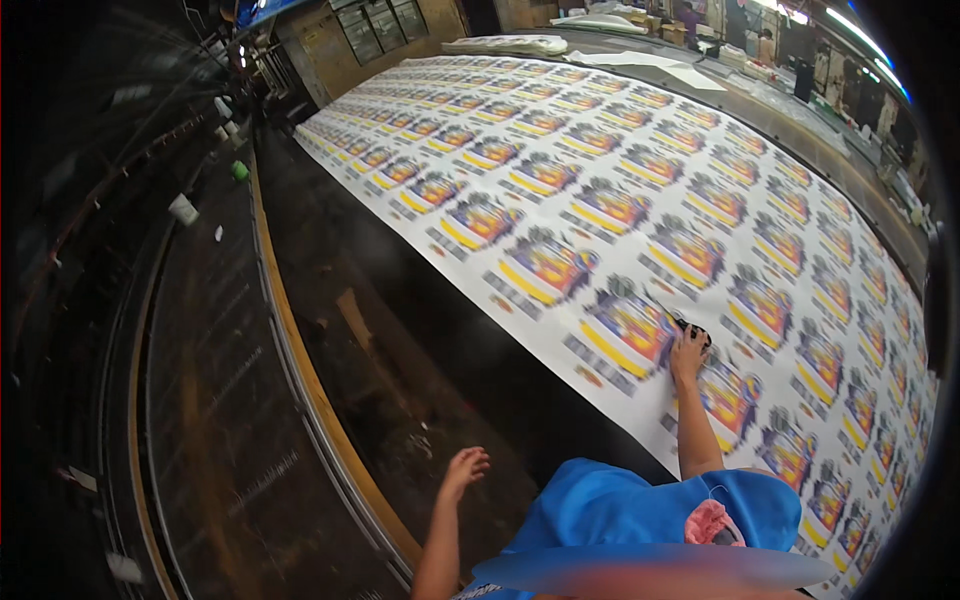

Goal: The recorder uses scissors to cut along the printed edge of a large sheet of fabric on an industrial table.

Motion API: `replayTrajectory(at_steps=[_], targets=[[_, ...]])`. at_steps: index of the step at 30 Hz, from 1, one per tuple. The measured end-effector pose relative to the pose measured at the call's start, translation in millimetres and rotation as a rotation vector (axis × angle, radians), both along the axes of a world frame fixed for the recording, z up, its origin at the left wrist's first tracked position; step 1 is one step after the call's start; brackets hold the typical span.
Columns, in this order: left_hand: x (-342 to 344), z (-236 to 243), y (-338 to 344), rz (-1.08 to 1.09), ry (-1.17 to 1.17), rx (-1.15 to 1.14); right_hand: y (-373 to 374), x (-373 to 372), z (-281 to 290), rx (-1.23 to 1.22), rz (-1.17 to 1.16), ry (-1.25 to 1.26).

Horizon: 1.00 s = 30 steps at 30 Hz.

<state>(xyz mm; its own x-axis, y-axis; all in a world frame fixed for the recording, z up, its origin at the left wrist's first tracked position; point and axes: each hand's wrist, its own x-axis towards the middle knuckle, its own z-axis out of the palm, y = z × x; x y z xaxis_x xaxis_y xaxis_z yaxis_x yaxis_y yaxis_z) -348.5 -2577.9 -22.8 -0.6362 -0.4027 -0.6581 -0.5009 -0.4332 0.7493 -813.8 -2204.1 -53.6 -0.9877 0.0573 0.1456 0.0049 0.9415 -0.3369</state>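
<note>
A wide white printed sheet (480,215) covers the long table, with rows of repeated yellow, orange and blue pictures. My right hand (688,352) is over the sheet near its left edge, fingers closed around the dark handles of scissors (694,330). Their thin blades point away and to the left, low against the print; whether they sit in a cut cannot be made out. My left hand (466,470) hangs in the air left of the sheet, over the dark table side, fingers loosely apart and holding nothing.
A second long dark table (230,380) with a yellow-brown edge runs along the left. A green container (239,171) and a white container (184,209) stand far left. Folded white material (505,45) lies at the far end. People and goods are at the far right.
</note>
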Motion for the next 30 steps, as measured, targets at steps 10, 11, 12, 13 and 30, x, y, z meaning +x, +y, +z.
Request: replayTrajectory(at_steps=[10, 11, 12, 13, 30], targets=[[-102, 26, -239, 0.096, 0.109, -0.034, -361, -136, -3, 0.045, 0.25, 0.033], [-105, 18, -263, 0.106, 0.111, -0.008, -387, -153, -3, 0.042, 0.246, 0.04], [-108, 7, -283, 0.113, 0.081, 0.021, -422, -168, -1, 0.046, 0.276, 0.018], [-110, -6, -305, 0.098, 0.044, 0.049, -458, -181, 2, 0.048, 0.305, -0.003], [-378, 24, -823, -0.237, 0.018, -0.118, -741, -263, 5, 0.243, -0.188, 0.024]])
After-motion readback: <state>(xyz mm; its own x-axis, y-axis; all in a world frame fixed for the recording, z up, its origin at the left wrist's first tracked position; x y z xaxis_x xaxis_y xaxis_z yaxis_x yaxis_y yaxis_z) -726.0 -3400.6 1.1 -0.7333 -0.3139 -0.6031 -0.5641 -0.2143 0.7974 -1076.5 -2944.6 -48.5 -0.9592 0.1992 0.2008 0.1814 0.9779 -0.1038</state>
